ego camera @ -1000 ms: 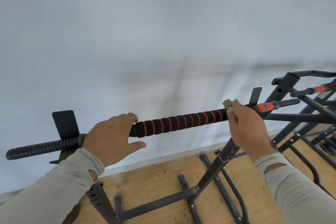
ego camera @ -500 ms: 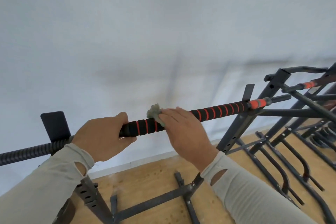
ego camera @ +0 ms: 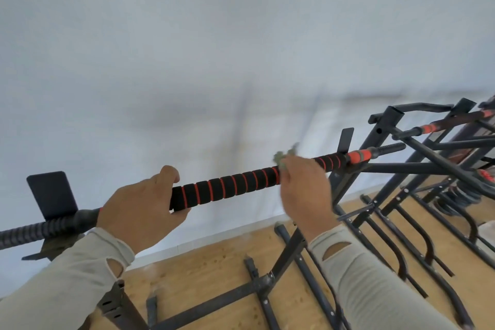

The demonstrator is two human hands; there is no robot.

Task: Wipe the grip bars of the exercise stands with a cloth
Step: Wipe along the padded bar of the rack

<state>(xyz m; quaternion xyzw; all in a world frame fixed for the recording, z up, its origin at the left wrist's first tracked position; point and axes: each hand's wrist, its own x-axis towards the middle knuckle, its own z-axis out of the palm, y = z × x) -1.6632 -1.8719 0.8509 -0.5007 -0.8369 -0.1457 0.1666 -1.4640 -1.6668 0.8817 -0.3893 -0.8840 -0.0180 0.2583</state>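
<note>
A black foam grip bar (ego camera: 227, 186) with red rings runs from lower left to upper right across the top of a black exercise stand (ego camera: 284, 257). My left hand (ego camera: 139, 210) is closed around the bar's left part. My right hand (ego camera: 305, 190) is wrapped over the bar further right, pressing a small grey-green cloth (ego camera: 282, 157) against it; only the cloth's frayed edge shows above the fingers. Beyond my right hand the bar ends in an orange collar (ego camera: 357, 155).
A white wall (ego camera: 241, 48) stands just behind the bar. Several more black stands (ego camera: 434, 158) with orange-marked bars crowd the right side. Their legs spread over the wooden floor (ego camera: 209, 270). A flat black bracket (ego camera: 51, 194) sticks up at the left.
My right hand with the cloth slid left along the bar toward my left hand, then back right, exposing the ringed foam between the hands. My left hand kept its grip.
</note>
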